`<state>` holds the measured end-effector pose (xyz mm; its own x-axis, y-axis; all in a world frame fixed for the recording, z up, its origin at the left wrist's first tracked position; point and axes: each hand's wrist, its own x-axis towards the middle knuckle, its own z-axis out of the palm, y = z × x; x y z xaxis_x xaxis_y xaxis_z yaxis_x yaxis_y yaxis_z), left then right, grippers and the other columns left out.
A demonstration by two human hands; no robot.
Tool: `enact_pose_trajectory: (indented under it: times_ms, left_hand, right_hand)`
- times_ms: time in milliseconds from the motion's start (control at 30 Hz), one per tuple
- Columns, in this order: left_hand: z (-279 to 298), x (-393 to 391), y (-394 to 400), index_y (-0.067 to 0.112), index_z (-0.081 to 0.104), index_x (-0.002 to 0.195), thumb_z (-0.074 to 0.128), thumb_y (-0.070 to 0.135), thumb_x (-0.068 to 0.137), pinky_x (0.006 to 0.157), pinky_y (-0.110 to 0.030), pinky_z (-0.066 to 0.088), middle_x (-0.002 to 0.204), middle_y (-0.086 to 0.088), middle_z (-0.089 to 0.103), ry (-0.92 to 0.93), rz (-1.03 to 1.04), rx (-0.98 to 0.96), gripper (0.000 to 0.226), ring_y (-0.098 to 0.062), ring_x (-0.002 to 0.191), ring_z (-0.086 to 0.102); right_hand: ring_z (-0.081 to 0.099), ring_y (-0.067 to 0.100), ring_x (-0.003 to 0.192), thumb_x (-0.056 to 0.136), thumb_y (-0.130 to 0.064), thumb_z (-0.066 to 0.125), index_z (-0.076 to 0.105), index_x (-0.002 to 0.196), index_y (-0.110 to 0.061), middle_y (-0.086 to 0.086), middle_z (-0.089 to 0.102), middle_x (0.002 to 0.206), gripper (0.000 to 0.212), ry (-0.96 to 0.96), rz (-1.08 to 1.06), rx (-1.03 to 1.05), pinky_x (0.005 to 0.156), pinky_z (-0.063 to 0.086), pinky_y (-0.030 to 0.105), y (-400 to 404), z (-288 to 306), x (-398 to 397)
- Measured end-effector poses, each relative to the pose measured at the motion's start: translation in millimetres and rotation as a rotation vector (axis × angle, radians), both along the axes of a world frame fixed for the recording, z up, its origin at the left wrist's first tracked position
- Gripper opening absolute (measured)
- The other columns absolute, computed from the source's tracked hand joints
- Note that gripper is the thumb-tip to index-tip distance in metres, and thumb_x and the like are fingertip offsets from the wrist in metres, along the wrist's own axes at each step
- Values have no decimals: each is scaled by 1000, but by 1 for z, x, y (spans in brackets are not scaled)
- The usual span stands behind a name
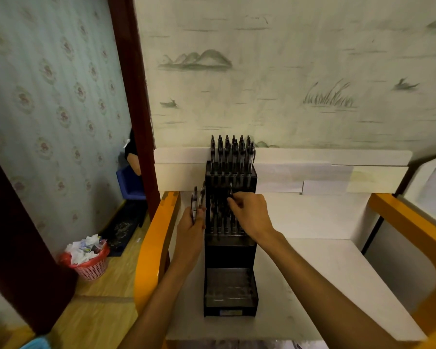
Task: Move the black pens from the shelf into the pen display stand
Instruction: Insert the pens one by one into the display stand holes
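One pen (230, 191) pinched upright in our right hand (249, 212) hangs over the stand (230, 253); our left hand (191, 222) grips spares (198, 197) beside it.

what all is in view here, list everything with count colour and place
stand: one, black, tiered, upright on the shelf against the wall
pens in stand: many, black, filling the top tier and the middle tier; lowest tier looks empty
loose pens: a few, black, held left of the stand
shelf: one, white, with orange side rails
bin: one, pink, full of paper, on the floor at left
chair: one, blue, behind the doorway
hands: left grips the loose pens; right pinches one pen at the middle tier
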<state>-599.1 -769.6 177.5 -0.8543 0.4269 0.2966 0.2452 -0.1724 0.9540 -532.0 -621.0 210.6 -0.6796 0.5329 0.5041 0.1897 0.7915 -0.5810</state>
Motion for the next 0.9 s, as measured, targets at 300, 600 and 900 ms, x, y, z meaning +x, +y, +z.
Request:
enact_pose_trajectory:
  times_ms: [300,600,900]
  left_hand:
    - [1,-3,0,26,67,106,45,25,105,50,-10,38,65,2,51,66,9,-60,22,0,54,50]
    - [-2,-2,5,20,70,102,52,23,103,57,-7,42,72,9,62,29,-90,-116,18,-3,67,58]
    - [-4,8,6,36,66,107,55,29,100,73,-7,47,99,2,72,124,-156,-163,15,-3,90,65]
  right_hand:
    - [51,6,55,96,-26,64,71,72,-7,5,66,66,32,-144,-13,-2,62,42,20,3,-19,-1]
    - [68,12,58,93,-29,67,74,71,-12,-1,71,63,28,51,32,-238,64,57,22,0,-10,9]
    - [75,24,74,91,-21,70,76,89,-4,9,76,79,18,287,224,-786,63,60,25,-5,3,16]
